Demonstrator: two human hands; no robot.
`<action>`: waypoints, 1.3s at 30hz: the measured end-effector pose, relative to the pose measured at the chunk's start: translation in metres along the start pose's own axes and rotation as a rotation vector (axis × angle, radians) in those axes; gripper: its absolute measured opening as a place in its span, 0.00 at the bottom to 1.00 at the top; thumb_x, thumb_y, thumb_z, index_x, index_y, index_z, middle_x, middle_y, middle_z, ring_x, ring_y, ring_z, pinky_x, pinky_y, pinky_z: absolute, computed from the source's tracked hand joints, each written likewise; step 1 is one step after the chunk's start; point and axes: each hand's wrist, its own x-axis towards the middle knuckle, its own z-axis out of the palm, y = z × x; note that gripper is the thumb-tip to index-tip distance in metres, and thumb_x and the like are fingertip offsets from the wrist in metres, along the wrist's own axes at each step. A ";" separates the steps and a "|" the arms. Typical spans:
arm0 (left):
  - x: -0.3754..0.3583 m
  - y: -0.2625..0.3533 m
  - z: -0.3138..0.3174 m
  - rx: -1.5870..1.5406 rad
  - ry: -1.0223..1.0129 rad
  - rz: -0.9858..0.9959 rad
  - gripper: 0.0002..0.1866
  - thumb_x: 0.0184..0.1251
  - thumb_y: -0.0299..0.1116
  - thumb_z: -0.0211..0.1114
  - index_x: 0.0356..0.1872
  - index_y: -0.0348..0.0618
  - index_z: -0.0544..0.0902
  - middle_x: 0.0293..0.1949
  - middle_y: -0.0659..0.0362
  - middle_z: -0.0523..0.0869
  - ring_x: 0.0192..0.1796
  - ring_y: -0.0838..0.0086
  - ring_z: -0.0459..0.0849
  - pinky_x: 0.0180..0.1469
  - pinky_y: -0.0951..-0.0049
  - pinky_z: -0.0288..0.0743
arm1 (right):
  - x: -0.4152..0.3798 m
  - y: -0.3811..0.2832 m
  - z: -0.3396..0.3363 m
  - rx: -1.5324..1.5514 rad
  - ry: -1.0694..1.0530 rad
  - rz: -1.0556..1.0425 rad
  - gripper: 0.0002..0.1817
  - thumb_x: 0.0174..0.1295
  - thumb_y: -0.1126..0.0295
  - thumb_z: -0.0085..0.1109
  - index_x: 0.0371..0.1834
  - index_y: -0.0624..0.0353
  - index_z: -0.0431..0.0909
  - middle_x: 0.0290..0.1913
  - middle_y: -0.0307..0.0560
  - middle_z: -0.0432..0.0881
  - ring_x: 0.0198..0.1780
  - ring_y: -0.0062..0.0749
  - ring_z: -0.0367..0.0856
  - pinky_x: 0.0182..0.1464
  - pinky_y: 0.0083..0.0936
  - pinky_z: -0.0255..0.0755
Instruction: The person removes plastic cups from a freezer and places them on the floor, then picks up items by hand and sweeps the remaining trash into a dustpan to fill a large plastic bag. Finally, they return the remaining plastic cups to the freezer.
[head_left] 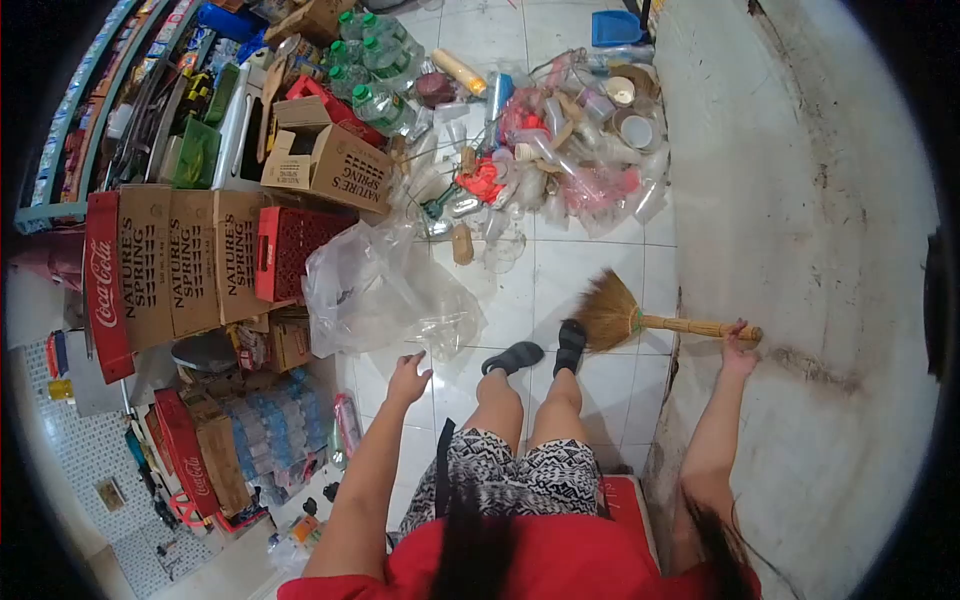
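Observation:
My right hand is wrapped round the end of a broom with a pale handle. The broom lies level across the view, its fanned straw bristles beside my dark shoe. My left hand is held out with fingers apart, holding nothing. Its fingertips come near the lower edge of a large clear plastic bag, which is spread crumpled over the tiles. Beyond the bag, a heap of plastic waste holds cups, wrappers and bottles. A brown bottle-like piece lies at the heap's near edge.
Cardboard boxes and a red crate line the left, with green-tinted bottles farther back. A stained wall rises on the right. A blue dustpan is at the far end. Wrapped water bottles stand at lower left.

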 end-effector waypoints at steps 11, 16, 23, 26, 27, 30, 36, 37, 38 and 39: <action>0.000 0.014 0.031 -0.199 -0.077 -0.057 0.22 0.48 0.42 0.57 0.48 0.51 0.69 0.50 0.49 0.65 0.49 0.58 0.69 0.49 0.66 0.65 | 0.054 0.039 0.036 0.181 0.165 0.165 0.28 0.48 0.61 0.46 0.52 0.64 0.55 0.55 0.65 0.53 0.46 0.50 0.67 0.38 0.37 0.70; 0.017 -0.013 0.048 -0.228 -0.149 -0.184 0.23 0.48 0.43 0.57 0.48 0.51 0.68 0.48 0.50 0.66 0.47 0.58 0.70 0.48 0.65 0.66 | 0.068 0.127 0.025 0.319 0.463 0.342 0.18 0.43 0.71 0.51 0.39 0.66 0.65 0.43 0.58 0.63 0.35 0.41 0.71 0.32 0.29 0.73; 0.049 -0.032 0.048 -0.439 -0.158 -0.127 0.22 0.48 0.43 0.57 0.47 0.48 0.70 0.39 0.49 0.74 0.42 0.60 0.74 0.45 0.67 0.67 | -0.155 0.345 0.047 -0.391 0.256 0.999 0.06 0.53 0.73 0.43 0.33 0.63 0.64 0.31 0.44 0.66 0.29 0.25 0.70 0.21 0.14 0.67; 0.060 -0.034 0.039 -0.570 -0.138 -0.124 0.21 0.49 0.42 0.56 0.45 0.46 0.71 0.38 0.49 0.75 0.38 0.61 0.76 0.43 0.68 0.68 | -0.249 0.392 0.066 -1.207 0.145 0.956 0.16 0.50 0.73 0.45 0.44 0.58 0.61 0.31 0.43 0.67 0.25 0.25 0.69 0.24 0.16 0.67; 0.062 -0.038 0.037 -0.580 -0.138 -0.121 0.21 0.49 0.42 0.56 0.45 0.46 0.71 0.38 0.49 0.75 0.38 0.61 0.76 0.43 0.68 0.68 | -0.262 0.405 0.077 -1.216 0.142 0.951 0.16 0.50 0.73 0.45 0.44 0.58 0.61 0.31 0.43 0.67 0.25 0.25 0.69 0.24 0.16 0.67; 0.068 -0.045 0.034 -0.689 -0.072 -0.167 0.20 0.50 0.41 0.56 0.44 0.43 0.71 0.38 0.48 0.76 0.38 0.63 0.77 0.40 0.70 0.70 | -0.259 0.427 0.082 -1.608 -0.226 0.958 0.38 0.46 0.80 0.46 0.61 0.52 0.39 0.50 0.49 0.61 0.43 0.32 0.67 0.36 0.21 0.68; 0.067 -0.049 0.038 -0.727 -0.056 -0.295 0.19 0.50 0.39 0.56 0.43 0.43 0.72 0.35 0.50 0.78 0.38 0.63 0.76 0.40 0.71 0.69 | -0.160 0.502 0.055 -2.367 -1.126 0.403 0.31 0.51 0.73 0.46 0.60 0.54 0.46 0.47 0.48 0.67 0.41 0.26 0.68 0.36 0.21 0.67; 0.067 -0.048 0.039 -0.741 -0.049 -0.314 0.19 0.50 0.40 0.56 0.43 0.43 0.72 0.34 0.51 0.78 0.37 0.63 0.77 0.40 0.71 0.69 | -0.152 0.532 0.066 -2.502 -0.949 0.535 0.31 0.53 0.70 0.46 0.61 0.51 0.46 0.46 0.47 0.69 0.37 0.26 0.69 0.32 0.22 0.67; 0.066 -0.046 0.039 -0.747 -0.049 -0.322 0.19 0.50 0.40 0.56 0.43 0.43 0.72 0.34 0.51 0.78 0.37 0.63 0.77 0.40 0.71 0.69 | -0.119 0.549 0.043 -2.407 -1.286 0.200 0.29 0.53 0.68 0.45 0.60 0.51 0.48 0.40 0.48 0.71 0.31 0.27 0.70 0.30 0.24 0.68; 0.064 -0.042 0.040 -0.807 -0.047 -0.384 0.19 0.50 0.39 0.56 0.44 0.44 0.72 0.34 0.51 0.78 0.38 0.65 0.77 0.41 0.72 0.68 | -0.086 0.565 0.020 -2.243 -1.591 -0.141 0.27 0.54 0.66 0.44 0.58 0.51 0.51 0.35 0.48 0.73 0.26 0.29 0.71 0.28 0.25 0.68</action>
